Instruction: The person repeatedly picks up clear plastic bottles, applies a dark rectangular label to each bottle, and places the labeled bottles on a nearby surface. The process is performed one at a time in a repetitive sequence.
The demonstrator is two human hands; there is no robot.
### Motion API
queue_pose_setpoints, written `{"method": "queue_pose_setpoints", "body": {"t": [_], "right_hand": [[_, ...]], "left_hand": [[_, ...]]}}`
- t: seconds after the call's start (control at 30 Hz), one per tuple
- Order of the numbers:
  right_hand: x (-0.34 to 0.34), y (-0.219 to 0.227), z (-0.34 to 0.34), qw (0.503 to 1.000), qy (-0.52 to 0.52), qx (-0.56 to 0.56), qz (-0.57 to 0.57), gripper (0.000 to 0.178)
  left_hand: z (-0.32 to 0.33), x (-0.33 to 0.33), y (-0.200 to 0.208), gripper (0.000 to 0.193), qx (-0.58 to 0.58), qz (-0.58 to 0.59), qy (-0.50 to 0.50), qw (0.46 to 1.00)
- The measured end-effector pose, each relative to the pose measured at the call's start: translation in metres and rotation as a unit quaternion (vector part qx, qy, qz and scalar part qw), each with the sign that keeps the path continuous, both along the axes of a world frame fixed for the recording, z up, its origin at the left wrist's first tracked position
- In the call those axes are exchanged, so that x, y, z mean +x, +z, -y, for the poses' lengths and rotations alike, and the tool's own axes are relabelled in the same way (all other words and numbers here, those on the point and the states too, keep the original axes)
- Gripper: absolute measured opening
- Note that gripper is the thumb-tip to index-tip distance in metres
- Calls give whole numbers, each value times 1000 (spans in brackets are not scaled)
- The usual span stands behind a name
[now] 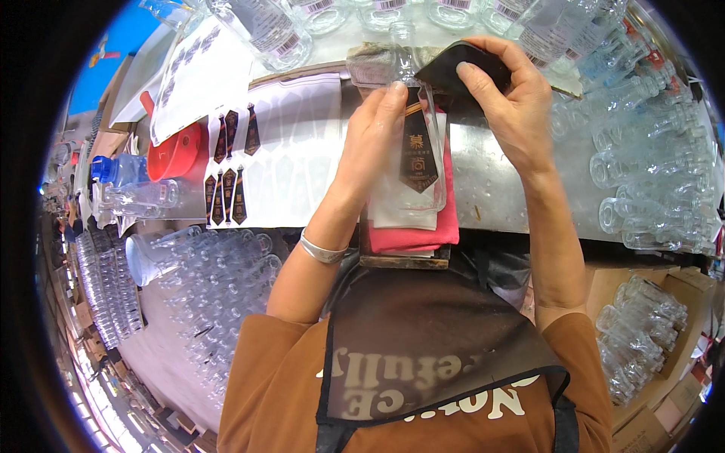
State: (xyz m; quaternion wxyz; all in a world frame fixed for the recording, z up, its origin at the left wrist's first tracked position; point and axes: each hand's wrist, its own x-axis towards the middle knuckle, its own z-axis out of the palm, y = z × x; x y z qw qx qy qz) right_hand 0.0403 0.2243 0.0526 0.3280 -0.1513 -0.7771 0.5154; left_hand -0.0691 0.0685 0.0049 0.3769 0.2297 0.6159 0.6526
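A clear glass bottle (403,47) lies in front of me with its neck pointing away. On its body is a dark tie-shaped label (419,155). My left hand (371,140) is closed on the bottle's left side, its thumb by the shoulder. Between the thumb and fingers of my right hand (517,102) is a flat black scraper (445,69), held up just right of the bottle's shoulder. Beneath the bottle are a white cloth (396,220) and a pink cloth (423,238) on a wooden-edged rest (404,263).
Left of the bottle lies a sheet (294,151) with several dark tie labels remaining. Beyond it are a red basin (174,153) and another label sheet (200,75). Glass bottles stand along the back (264,34) and lie at right (642,170). A carton of bottles (642,332) sits lower right.
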Motion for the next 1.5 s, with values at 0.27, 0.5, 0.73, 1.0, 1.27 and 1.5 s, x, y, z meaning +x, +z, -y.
{"method": "queue_pose_setpoints", "body": {"t": [0.27, 0.5, 0.73, 1.0, 1.27, 1.5], "right_hand": [[-12, 45, 5, 966, 93, 233, 62, 24], [5, 30, 29, 897, 165, 410, -1, 30], [10, 34, 29, 940, 213, 258, 62, 20], [56, 8, 62, 939, 261, 221, -27, 28], [-10, 27, 10, 961, 53, 270, -33, 24], [20, 15, 43, 948, 180, 260, -8, 29]], "left_hand": [[10, 11, 17, 61, 36, 105, 61, 992], [53, 20, 24, 59, 48, -114, 91, 988], [96, 39, 28, 110, 3, -355, -99, 929], [72, 69, 0, 110, -29, -447, 45, 893], [79, 54, 4, 127, -3, -395, -9, 919], [90, 50, -4, 125, -6, -287, -31, 957]]}}
